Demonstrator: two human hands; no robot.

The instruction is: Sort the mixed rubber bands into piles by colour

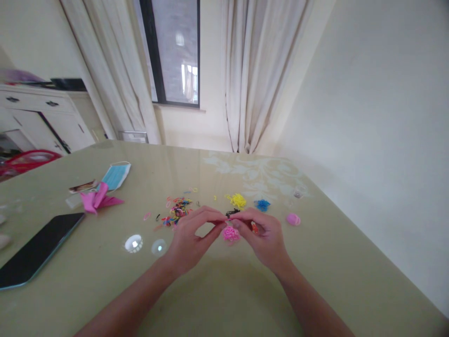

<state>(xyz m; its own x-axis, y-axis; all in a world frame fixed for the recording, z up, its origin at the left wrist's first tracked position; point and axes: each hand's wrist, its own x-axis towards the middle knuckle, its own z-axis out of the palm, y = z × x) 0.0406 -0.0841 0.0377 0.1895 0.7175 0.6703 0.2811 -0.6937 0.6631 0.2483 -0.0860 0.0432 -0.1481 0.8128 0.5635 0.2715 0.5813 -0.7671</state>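
My left hand (pixel 189 238) and my right hand (pixel 266 238) meet over the table, thumb and fingertips pinched together on each. Whatever lies between their tips is too small to make out. Just below the fingertips is a pile of pink rubber bands (pixel 231 234). Black bands (pixel 232 212) show right behind the fingers, and a few orange ones (pixel 254 228) are partly hidden by my right hand. Farther back are piles of yellow bands (pixel 238 201) and blue bands (pixel 262 205). Beyond my left hand lies a mixed-colour heap of bands (pixel 178 211).
On the left of the glossy table (pixel 224 299) lie a dark phone-like slab (pixel 42 245), a folded pink paper shape (pixel 98 200) and a blue face mask (pixel 116 176). A round pink object (pixel 293 219) sits at right. The white wall (pixel 386 140) borders the table's right side.
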